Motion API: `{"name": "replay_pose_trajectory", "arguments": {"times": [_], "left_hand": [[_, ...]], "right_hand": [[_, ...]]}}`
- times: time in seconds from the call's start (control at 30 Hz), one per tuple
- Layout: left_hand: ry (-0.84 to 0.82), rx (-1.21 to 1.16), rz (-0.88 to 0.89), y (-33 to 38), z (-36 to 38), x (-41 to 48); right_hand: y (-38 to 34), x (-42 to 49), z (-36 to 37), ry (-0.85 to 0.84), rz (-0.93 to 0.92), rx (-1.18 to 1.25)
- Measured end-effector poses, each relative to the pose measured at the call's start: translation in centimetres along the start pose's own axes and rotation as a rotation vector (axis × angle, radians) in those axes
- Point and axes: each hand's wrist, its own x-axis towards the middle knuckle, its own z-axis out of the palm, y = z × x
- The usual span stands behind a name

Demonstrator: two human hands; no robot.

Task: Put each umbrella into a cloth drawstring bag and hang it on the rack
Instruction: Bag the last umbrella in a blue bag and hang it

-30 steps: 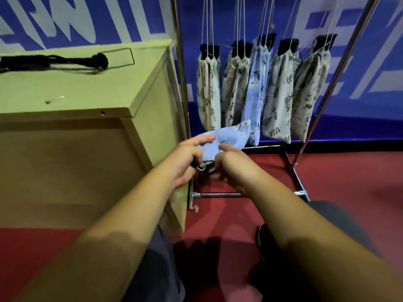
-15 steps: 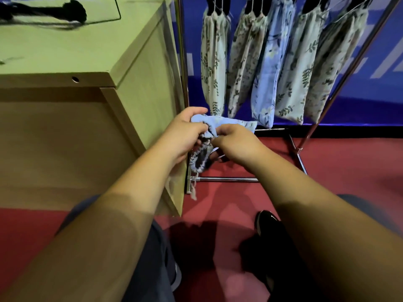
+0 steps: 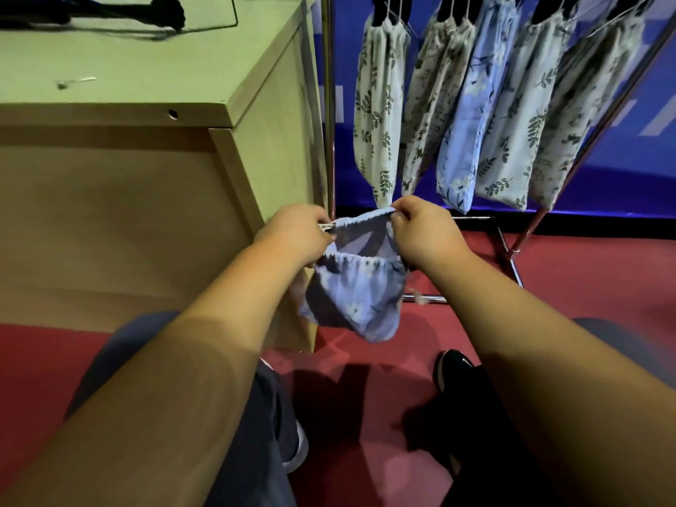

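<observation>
In front of the rack (image 3: 331, 104), the left hand (image 3: 296, 232) and right hand (image 3: 420, 232) each pinch the rim of a blue drawstring bag (image 3: 355, 298), pulling its mouth wide. It hangs limp, apparently empty. A black umbrella (image 3: 109, 11) lies on the table (image 3: 146, 67) to the left. Five filled bags (image 3: 375, 104) hang on the rack behind.

Pale wooden table (image 3: 146, 60): a black folded umbrella (image 3: 120, 11) lies along its far edge, with a small pale scrap (image 3: 77, 82) nearer the front, well apart from it. Red floor (image 3: 585, 287): it bears the table, a black shoe (image 3: 453, 371) and the foot of the metal rack (image 3: 330, 122) just beside the table. Five patterned cloth bags (image 3: 376, 104) hang side by side on the rack.
</observation>
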Motion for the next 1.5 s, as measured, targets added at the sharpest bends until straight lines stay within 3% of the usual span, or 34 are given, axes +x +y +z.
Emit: {"name": "replay_pose_trajectory", "arguments": {"times": [0.17,0.37,0.5,0.6,0.87,1.1,1.37,1.5], "left_hand": [[-0.057,0.132,-0.035,-1.3,-1.6,-1.8],[-0.034,0.060,-0.078,-3.5,-3.5,-4.5],[0.059,-0.128,-0.142,-5.6,-4.9,-6.9],[0.085,-0.410,-0.173,-7.3,-6.1,-9.0],[0.309,-0.729,-0.075,-9.2,-11.8,-12.4],[0.439,-0.806,-0.094,-10.4,-16.8,-12.4],[0.422,-0.808,-0.102,-12.6,-18.3,-11.6],[0.402,-0.828,-0.100,-13.5,-18.9,-11.1]], "right_hand": [[-0.8,-1.3,0.4,-0.086,-0.119,-0.004],[-3.4,-3.1,1.2,-0.181,-0.225,-0.052],[-5.1,-4.8,2.6,-0.197,-0.217,0.090],[-7.2,-6.2,3.5,-0.153,-0.297,0.069],[-15.7,-8.8,2.1,0.065,-0.527,0.020],[-27.2,-8.3,0.2,0.212,-0.775,0.032],[-32.9,-1.8,3.5,0.061,-0.625,-0.229],[-35.3,-0.1,3.8,-0.068,-0.514,-0.211]]}}
